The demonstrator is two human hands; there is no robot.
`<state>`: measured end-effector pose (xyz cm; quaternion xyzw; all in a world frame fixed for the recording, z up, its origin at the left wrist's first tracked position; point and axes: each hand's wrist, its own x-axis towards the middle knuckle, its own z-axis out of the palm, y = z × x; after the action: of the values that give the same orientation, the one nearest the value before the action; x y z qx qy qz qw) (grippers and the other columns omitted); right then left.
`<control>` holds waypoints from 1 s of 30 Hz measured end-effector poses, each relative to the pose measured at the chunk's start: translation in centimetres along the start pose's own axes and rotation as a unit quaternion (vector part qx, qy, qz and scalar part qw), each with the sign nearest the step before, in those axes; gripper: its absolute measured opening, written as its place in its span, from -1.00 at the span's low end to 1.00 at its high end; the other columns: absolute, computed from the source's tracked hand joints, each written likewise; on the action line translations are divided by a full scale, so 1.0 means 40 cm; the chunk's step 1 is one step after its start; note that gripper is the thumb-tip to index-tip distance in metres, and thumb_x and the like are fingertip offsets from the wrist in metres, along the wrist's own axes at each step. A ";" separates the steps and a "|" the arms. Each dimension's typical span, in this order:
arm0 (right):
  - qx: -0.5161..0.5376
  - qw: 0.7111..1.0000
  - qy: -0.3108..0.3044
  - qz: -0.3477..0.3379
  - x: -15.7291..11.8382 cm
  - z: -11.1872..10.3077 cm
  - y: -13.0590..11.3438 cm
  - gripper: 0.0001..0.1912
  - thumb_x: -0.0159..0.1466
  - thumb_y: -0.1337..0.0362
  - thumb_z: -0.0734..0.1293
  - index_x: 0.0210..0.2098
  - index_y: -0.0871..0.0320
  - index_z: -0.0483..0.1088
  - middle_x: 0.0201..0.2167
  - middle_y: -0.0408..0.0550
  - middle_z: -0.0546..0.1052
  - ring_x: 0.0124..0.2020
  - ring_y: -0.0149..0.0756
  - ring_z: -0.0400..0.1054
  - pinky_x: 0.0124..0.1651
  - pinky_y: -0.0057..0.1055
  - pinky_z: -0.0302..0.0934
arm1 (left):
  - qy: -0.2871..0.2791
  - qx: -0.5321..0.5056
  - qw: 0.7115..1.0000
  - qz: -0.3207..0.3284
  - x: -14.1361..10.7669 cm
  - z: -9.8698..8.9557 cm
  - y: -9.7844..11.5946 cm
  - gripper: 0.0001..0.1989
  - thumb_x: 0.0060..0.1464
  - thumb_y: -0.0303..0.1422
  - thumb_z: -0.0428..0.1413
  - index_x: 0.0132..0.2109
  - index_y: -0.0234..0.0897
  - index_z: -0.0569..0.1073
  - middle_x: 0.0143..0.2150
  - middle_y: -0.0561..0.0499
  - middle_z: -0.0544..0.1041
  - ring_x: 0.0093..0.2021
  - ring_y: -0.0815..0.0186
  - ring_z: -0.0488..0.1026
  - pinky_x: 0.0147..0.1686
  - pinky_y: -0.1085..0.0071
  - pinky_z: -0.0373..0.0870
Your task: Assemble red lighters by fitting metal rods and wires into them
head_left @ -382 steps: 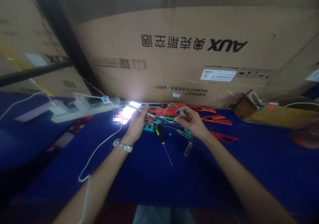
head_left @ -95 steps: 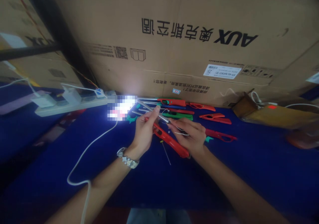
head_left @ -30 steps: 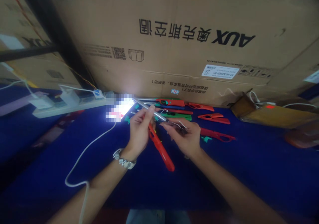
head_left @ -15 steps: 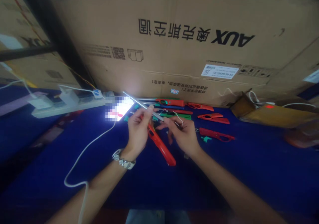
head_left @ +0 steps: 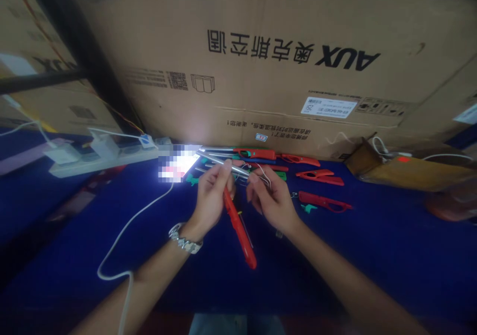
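My left hand [head_left: 210, 196] is closed around the upper end of a red lighter handle [head_left: 240, 228], which slants down towards me. Its thumb and fingers also pinch a thin metal tube [head_left: 239, 169] running from upper left to lower right. At the tube's right end, my right hand [head_left: 275, 198] is closed, thumb against fingertips. A thin white wire [head_left: 266, 177] loops over that hand's fingers. Behind both hands lie more lighters, including a red and green one [head_left: 257, 154] with its metal tube. My fingers hide where the tube meets the handle.
A red lighter casing [head_left: 324, 201] and a small green piece [head_left: 308, 208] lie right on the blue cloth [head_left: 261, 295]. A bright-screened phone [head_left: 190, 158], its white cable [head_left: 126, 223] and a power strip [head_left: 100, 161] are left. A large cardboard box [head_left: 261, 86] stands behind.
The red handle has turned to a steeper angle, its lower end nearer me. The tube has tipped flatter, its far end lower. My left hand has shifted slightly right.
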<state>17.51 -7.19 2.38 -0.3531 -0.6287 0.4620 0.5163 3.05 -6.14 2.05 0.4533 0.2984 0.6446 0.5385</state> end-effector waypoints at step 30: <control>-0.299 0.945 0.032 -0.129 -0.008 -0.024 0.004 -0.81 0.46 0.20 0.14 -0.30 0.07 0.19 -0.57 -0.25 0.33 -0.61 -0.44 0.21 -0.48 -0.47 0.02 | 0.038 0.060 0.992 -0.102 0.009 0.008 0.001 -0.42 0.07 0.09 0.21 -0.62 -0.28 0.31 -0.72 0.17 0.15 -0.72 0.52 0.10 -0.69 0.52 0.04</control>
<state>18.49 -7.23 2.17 -0.4219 -0.7614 0.1706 0.4617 3.32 -5.83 2.30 0.4267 0.4013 0.5844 0.5616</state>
